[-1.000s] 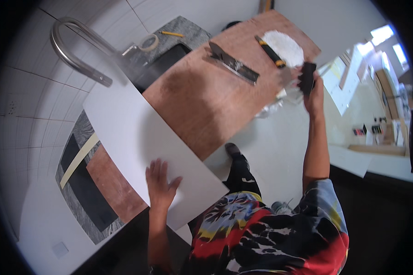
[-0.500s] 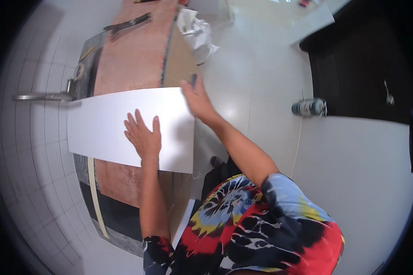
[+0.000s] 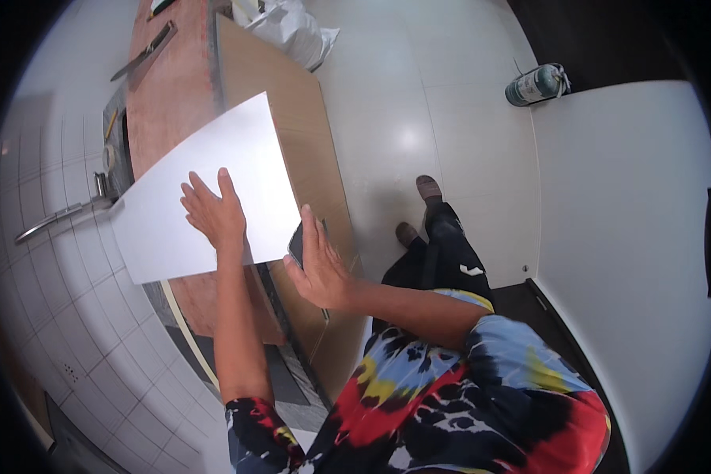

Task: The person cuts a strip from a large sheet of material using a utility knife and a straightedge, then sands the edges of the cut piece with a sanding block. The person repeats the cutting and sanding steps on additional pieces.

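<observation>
A smooth white board (image 3: 154, 237) lies across the reddish wooden sheet (image 3: 170, 87) on the counter, its right edge over the cabinet side. My left hand (image 3: 217, 215) rests flat on the board with fingers spread. In my right hand (image 3: 324, 272) is a dark flat block (image 3: 295, 243), pressed between palm and thumb at the board's near right corner. The fingers partly cover the block, so its exact kind does not show.
On the sheet's far part lies a dark-handled blade (image 3: 146, 54). A metal tap (image 3: 67, 217) sticks out at the left, near a tape roll (image 3: 108, 156). Wooden cabinet fronts (image 3: 312, 150) drop beside the board. Beyond are a white bag (image 3: 292, 35) and a green canister (image 3: 536, 85).
My right hand has slid with the block from the board's far right corner toward me, to the near corner. My left hand stays on the board. The view has turned, so the board appears slanted.
</observation>
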Available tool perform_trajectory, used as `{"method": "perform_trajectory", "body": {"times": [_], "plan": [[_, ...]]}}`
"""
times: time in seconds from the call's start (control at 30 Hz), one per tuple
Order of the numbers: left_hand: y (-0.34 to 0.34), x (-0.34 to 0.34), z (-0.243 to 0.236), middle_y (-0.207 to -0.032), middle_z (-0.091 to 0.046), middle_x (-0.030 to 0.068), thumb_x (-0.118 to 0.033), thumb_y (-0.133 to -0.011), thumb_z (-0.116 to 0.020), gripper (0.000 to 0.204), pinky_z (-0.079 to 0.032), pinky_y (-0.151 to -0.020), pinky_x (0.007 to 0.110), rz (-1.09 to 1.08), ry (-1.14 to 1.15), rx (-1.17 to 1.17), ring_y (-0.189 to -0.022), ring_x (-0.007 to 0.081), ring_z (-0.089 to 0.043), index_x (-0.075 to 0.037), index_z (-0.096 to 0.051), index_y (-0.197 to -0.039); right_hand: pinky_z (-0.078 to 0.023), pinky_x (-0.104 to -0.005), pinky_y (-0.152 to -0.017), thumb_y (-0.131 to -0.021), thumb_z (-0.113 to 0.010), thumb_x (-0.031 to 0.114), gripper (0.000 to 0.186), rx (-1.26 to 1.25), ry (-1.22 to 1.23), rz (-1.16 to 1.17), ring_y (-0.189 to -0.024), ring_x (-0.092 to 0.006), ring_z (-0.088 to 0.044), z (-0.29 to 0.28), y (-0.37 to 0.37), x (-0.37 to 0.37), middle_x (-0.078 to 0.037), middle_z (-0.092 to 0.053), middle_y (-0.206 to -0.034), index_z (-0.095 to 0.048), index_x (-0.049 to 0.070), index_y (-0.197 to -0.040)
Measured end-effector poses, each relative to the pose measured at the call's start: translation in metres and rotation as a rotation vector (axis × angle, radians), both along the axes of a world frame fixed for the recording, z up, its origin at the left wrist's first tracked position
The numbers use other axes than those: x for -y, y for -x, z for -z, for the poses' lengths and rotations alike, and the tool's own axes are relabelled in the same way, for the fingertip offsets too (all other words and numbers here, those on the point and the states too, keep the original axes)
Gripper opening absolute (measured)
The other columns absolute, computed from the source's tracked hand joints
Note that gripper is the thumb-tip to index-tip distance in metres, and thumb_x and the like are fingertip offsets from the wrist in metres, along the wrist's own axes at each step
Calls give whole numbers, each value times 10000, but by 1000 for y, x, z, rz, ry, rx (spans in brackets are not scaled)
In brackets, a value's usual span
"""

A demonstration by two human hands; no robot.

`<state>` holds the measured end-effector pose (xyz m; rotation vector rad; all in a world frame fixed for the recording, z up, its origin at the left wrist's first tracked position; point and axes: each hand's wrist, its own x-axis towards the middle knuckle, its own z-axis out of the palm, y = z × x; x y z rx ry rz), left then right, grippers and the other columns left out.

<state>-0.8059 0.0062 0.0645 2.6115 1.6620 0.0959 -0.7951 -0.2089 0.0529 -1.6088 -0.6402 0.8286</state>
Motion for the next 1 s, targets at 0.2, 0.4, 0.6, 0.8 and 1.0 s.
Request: {"method": "perform_trajectory", "body": {"times": [0.2,0.4,0.6,0.8,1.0], "plan": [[-14,-7,3,-1609,-271,316,-642,-996,-439,871,-175,-1206,624,65,-55,-5,-1499,490,-228,6,-317,-1565,-319,-528,-1162,-975,-560,293,883,-69,-178,179,-1379,-574,-353,48,-93,-93,-466,-292,-1480,-41,-148,-1537],[-6,-9,4,-1583,-302,336,-627,-1005,-417,859,-202,-1198,616,68,-58,-10,-1479,487,-270,35,-337,-1546,-294,-527,-1183,-997,-515,288,839,-76,-185,168,-1419,-558,-310,39,-66,-73,-460,-259,-1507,-55,-183,-1517],[-5,-7,5,-1579,-307,342,-615,-1010,-406,851,-199,-1198,615,103,-62,-6,-1484,488,-267,46,-340,-1542,-271,-538,-1197,-1039,-450,244,759,-85,-123,185,-1443,-526,-313,33,40,-2,-448,-241,-1526,-40,-182,-1516],[-4,-13,1,-1555,-347,339,-619,-1005,-411,852,-220,-1190,605,110,-87,5,-1462,475,-310,55,-364,-1526,-411,-514,-1099,-1048,-481,380,836,-828,-88,-345,-1253,-501,-554,63,-56,32,-402,-424,-1447,-57,-146,-1539],[-8,-10,5,-1556,-344,341,-602,-1015,-408,831,-231,-1188,597,126,-88,10,-1457,484,-310,54,-366,-1525,-318,-497,-1188,-1050,-479,424,891,-98,-94,-6,-1411,-492,-396,25,-8,11,-417,-291,-1528,-16,-153,-1546]]}}
